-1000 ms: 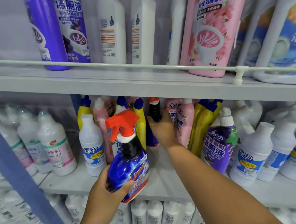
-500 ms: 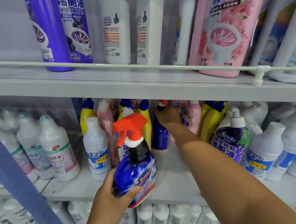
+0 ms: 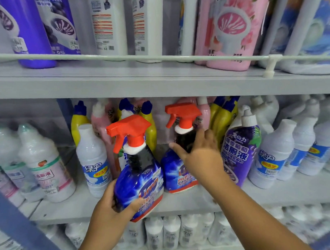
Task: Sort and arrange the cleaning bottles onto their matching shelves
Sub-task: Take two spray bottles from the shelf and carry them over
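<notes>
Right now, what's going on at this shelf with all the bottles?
A person is stocking cleaning bottles on a shop shelf. The left hand grips a blue spray bottle with a red trigger, held just in front of the middle shelf. The right hand is on the dark neck of a matching spray bottle that stands on that shelf, between a white bottle and a purple bottle. Yellow and pink bottles stand behind.
</notes>
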